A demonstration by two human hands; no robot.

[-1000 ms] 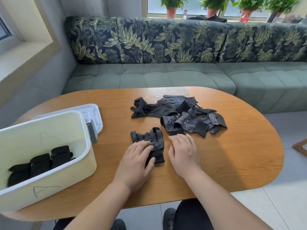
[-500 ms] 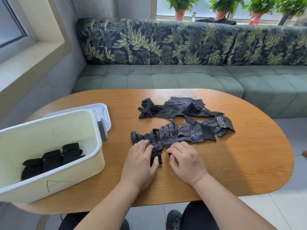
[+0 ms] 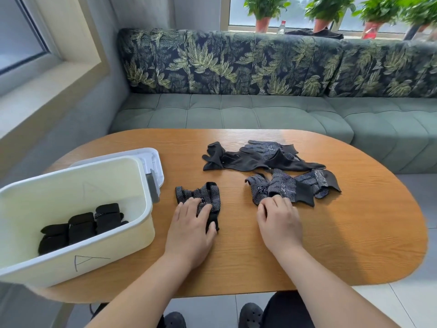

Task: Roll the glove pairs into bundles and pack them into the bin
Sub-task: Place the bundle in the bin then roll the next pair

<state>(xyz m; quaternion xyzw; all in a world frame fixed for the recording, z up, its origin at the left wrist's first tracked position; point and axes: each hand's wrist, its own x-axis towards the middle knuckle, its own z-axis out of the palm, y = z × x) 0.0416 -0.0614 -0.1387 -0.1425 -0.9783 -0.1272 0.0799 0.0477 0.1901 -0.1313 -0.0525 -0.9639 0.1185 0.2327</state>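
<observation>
Starting at the left, the bin (image 3: 99, 266) stands on the near left of the table (image 3: 238, 252), with three rolled bundles (image 3: 82, 227) lying side by side on its floor; they lie as they did a second ago. Its lid (image 3: 151, 154) lies just behind it.

Next comes the left hand (image 3: 190, 229), fingers straight and spread. It presses flat on the cuff end of a dotted glove (image 3: 204, 192), whose fingers point away from the person. It has kept that glove pinned throughout.

The change is to the right of it. Half a second ago the right hand (image 3: 280, 223) lay close beside the left, and a second dotted glove touched the pinned one. Now a strip of bare table separates them. The right hand sits apart, at the near edge of a dotted glove in the pile (image 3: 281, 185). Its fingers curl down onto that edge, but the knuckles hide the tips, so I cannot tell whether they pinch the fabric or only rest on it.

Behind these lie the plain black gloves (image 3: 248, 160), tangled but undisturbed.

My reading is that the pair is not yet matched. The person seems to be choosing or re-gripping a partner for the pinned glove. Rolling cannot start until the two are stacked, and several gloves remain loose, so the task looks under half done.
</observation>
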